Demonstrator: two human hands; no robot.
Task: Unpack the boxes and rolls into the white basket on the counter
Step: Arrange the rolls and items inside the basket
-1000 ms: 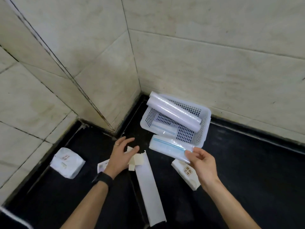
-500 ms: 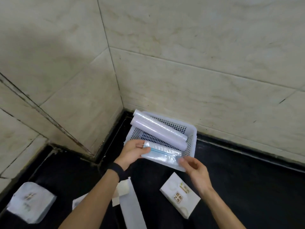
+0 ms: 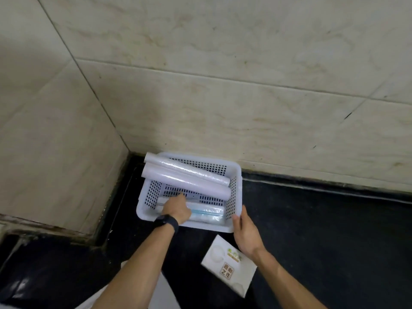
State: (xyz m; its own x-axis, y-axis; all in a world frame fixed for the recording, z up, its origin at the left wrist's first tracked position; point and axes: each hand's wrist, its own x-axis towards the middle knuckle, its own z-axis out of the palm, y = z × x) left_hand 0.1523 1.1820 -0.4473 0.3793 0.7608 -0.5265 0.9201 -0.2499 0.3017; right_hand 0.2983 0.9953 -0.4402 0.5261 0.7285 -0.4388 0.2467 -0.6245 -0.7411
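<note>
Two rolls (image 3: 187, 178) are kept in white basket (image 3: 238, 175), touched by flat right hand (image 3: 244, 233), packet (image 3: 207, 214) is covered by left hand (image 3: 176, 210), grip unclear.

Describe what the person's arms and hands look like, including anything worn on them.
Both forearms are bare: no sleeves reach into view, and neither the left hand nor the right hand is gloved. A black band, like a watch or fitness tracker, circles the left wrist. The right wrist carries nothing.
</note>
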